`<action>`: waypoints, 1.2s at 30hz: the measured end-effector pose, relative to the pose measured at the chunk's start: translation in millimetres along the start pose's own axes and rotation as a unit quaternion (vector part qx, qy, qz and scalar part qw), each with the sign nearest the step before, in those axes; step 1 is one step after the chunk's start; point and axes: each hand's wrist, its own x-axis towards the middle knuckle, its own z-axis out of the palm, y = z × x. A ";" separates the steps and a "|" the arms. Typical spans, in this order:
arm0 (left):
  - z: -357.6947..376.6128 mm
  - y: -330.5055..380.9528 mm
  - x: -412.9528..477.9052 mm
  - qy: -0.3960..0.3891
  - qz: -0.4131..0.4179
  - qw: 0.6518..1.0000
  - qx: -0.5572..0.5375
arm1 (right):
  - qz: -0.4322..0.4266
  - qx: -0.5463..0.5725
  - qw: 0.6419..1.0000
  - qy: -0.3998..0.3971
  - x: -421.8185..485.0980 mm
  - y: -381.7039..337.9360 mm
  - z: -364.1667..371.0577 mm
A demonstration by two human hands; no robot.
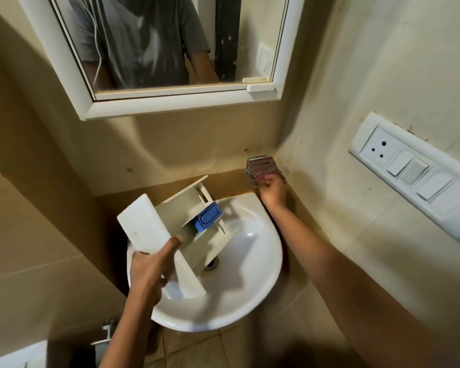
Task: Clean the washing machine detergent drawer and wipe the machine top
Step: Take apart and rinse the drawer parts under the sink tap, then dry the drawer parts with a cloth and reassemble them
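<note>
Rinse step: left hand [149, 272] grips white plastic detergent drawer [181, 208] tilted over white ceramic basin [250, 301]; right hand [272, 191] pinches red-checked cloth [263, 167] at chrome tap [251, 166], which probably needs opening next.

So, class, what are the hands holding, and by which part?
Left hand grips the detergent drawer by its front panel; right hand pinches the checked cloth at its lower edge.

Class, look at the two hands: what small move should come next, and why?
Probably turn on the tap with the right hand: that hand, gripping a cloth, is at it, no water runs, and the left hand holds the drawer over the sink, ready for rinsing.
</note>
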 end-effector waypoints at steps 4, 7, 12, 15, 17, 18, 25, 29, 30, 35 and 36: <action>8.4 2.0 -5.1 -0.029 -0.064 0.995 -0.075 | 0.096 -0.062 0.992 0.059 27.1 -8.1 -21.6; 16.1 2.8 -8.4 -0.026 -0.095 0.990 -0.103 | 0.118 -0.114 0.986 0.030 41.7 -6.8 -26.8; 24.0 0.9 -14.2 -0.014 -0.110 0.985 -0.134 | 0.110 -0.144 0.983 -0.011 52.9 -6.5 -20.5; 26.5 -0.2 -16.6 0.004 -0.129 0.980 -0.151 | 0.107 -0.156 0.982 -0.011 58.6 0.2 -19.5; 28.6 0.5 -18.0 0.012 -0.140 0.978 -0.155 | 0.115 -0.154 0.981 -0.013 65.5 6.4 -17.6; 28.1 0.5 -19.1 0.018 -0.138 0.977 -0.162 | 0.111 -0.152 0.982 -0.008 65.5 5.5 -16.1; 20.4 -2.2 -29.0 0.039 -0.124 0.973 -0.191 | 0.063 0.129 0.989 0.039 49.1 -18.9 -3.7; 11.6 -6.2 -39.5 0.056 -0.117 0.968 -0.214 | 0.084 0.251 0.964 0.015 35.6 -34.5 0.9; 8.0 -7.9 -43.2 0.065 -0.114 0.966 -0.224 | 0.089 0.283 0.955 -0.005 29.7 -39.1 3.8; -14.8 -20.9 -68.6 0.109 -0.095 0.955 -0.258 | 0.107 0.343 0.926 -0.119 2.2 -67.0 32.2; -21.2 -24.2 -78.0 0.121 -0.093 0.952 -0.264 | 0.118 0.346 0.919 -0.148 -7.5 -73.0 40.6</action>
